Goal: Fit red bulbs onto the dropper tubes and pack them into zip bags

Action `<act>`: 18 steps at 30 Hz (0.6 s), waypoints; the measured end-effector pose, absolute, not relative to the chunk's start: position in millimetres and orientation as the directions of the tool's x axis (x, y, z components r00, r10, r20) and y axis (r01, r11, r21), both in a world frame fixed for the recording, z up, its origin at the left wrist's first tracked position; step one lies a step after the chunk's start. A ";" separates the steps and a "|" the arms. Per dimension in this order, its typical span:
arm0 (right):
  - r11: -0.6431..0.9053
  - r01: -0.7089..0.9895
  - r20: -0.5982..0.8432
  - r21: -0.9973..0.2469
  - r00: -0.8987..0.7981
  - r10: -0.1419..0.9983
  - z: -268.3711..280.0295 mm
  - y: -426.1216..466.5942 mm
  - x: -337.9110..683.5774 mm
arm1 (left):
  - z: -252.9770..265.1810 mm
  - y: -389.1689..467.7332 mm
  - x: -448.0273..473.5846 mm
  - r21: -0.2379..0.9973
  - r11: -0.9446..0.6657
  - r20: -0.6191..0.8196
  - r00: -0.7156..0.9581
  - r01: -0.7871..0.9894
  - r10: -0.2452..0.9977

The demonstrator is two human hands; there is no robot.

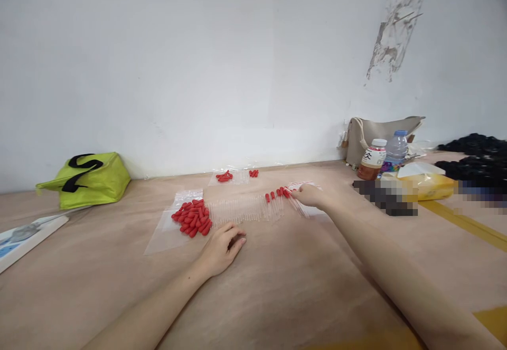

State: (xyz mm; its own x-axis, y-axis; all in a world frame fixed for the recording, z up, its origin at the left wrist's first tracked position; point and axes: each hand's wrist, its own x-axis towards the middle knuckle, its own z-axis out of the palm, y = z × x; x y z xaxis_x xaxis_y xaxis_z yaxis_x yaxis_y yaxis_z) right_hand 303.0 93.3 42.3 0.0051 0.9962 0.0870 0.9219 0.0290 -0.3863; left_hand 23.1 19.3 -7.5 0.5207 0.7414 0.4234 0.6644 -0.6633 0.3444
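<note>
My left hand (222,248) rests on the brown table covering, loosely curled, with thumb and fingers apart and nothing in it. A pile of red rubber bulbs (193,217) lies beyond it on a clear plastic bag (162,234). To the right of the pile, clear glass dropper tubes (237,210) lie side by side in a long row. Several droppers with red bulbs (273,196) continue that row at its right end. There my right hand (311,196) is closed at the bulb end of a dropper (300,208); its fingertips are partly hidden.
Another clear bag with red bulbs (225,176) lies near the wall. At left are a lime-green bag (95,178) and a white tray (34,242). A brown drink bottle (372,160), water bottle (396,147), beige bag (356,139) and yellow tissue pack (430,183) stand right.
</note>
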 end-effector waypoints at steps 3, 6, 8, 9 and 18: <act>0.171 0.875 0.180 -0.453 -0.098 0.979 36.9 82.7 297.9 | -8.6 19.0 24.7 0.351 -0.668 0.421 0.527 0.656 0.738; 0.441 0.726 0.416 -0.527 -0.232 0.879 15.9 69.9 283.8 | -6.6 18.9 24.2 0.305 -0.641 0.445 0.490 0.704 0.750; 0.596 0.634 0.573 -0.493 -0.279 0.771 -1.7 61.8 275.4 | -1.9 19.3 18.9 0.185 -0.562 0.499 0.416 0.806 0.760; 0.641 0.618 0.629 -0.455 -0.286 0.723 -9.8 58.2 272.4 | 1.2 19.5 14.4 0.104 -0.495 0.529 0.373 0.863 0.762; 0.628 0.689 0.664 -0.362 -0.282 0.692 -29.0 42.7 270.8 | 16.0 17.9 -24.9 -0.258 -0.164 0.544 0.284 0.952 0.789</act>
State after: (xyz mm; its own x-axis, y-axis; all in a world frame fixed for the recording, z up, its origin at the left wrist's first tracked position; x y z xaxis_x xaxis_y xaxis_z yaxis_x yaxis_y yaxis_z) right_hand 270.8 42.7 -29.0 -0.2818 0.6923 0.6643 0.6888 0.6280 -0.3622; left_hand -24.9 17.9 16.0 0.2835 0.7895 0.5444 0.9522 -0.1643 -0.2576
